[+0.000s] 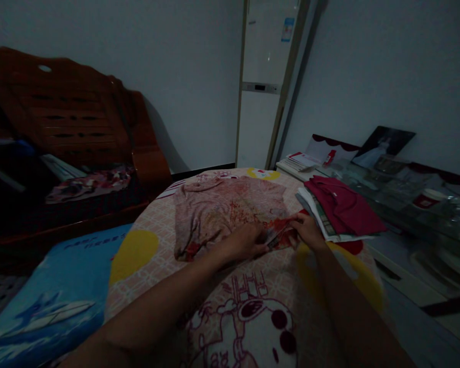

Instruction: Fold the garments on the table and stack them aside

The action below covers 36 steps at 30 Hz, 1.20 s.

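1. While the pink garment (214, 204) lies spread on the patterned cloth (163, 217), the right hand (307, 231) pinches its near right corner.
2. The left hand (250, 240) touches its near edge; whether it grips cannot be told.
3. Folded clothes (341, 204) lie to the right.

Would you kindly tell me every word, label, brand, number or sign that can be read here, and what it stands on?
None can be read with certainty.
Blue printed cover: dark characters near its top, too blurred.
Air conditioner: sticker too small; no number legible on the dark display.
Cup: red patch, too blurred.
Shirt: no clear letters.
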Motion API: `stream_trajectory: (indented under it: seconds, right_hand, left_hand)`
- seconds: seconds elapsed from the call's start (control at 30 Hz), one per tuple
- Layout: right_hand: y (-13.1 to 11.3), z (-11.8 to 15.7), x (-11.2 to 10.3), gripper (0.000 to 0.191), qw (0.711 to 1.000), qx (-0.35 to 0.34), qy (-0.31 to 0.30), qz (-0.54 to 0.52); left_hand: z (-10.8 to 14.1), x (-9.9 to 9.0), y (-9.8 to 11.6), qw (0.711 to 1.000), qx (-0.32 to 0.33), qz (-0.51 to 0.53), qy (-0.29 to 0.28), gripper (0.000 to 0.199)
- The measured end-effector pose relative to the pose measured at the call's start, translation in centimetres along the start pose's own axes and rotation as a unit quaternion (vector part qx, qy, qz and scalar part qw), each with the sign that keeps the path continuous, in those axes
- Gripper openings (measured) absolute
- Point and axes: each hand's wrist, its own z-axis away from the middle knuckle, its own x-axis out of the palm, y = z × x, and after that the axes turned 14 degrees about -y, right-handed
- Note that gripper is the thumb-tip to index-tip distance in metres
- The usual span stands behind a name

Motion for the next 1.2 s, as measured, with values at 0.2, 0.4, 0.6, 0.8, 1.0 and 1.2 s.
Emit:
stream_trajectory:
  seconds: [0.2,0.4,0.6,0.8,1.0,1.2]
  right_hand:
    - [-0.5,0.4,0.0,0.023,0.973,-0.02,0.02,-0.229]
    - [-1.6,1.9,-1.2,0.027,0.945,0.006,-0.046,-0.323]
    - [-0.6,1.5,-1.7,0.036,0.975,0.035,-0.034,-0.219]
    - [0.7,0.1,-0.1,0.026,0.972,0.096,0.076,0.202]
    - [-0.2,-1.0,1.3,0.029,0.9,0.155,0.042,0.404]
    - [0.4,-4.9,1.3,0.025,0.902,0.173,0.052,0.391]
  left_hand:
    - [0.8,4.3,0.1,0.995,-0.053,-0.075,0.037,0.024]
    - [1.6,2.6,-0.4,1.0,-0.008,0.018,0.019,0.018]
    - [3.0,1.4,-1.0,0.897,0.147,0.327,-0.26,0.029]
    - [1.6,2.2,-2.8,0.955,0.087,0.28,-0.034,0.023]
    - [0.8,2.2,-4.9,0.993,-0.025,0.057,0.099,0.033]
    - [3.8,-2.7,-10.6,0.945,-0.23,0.032,0.231,0.038]
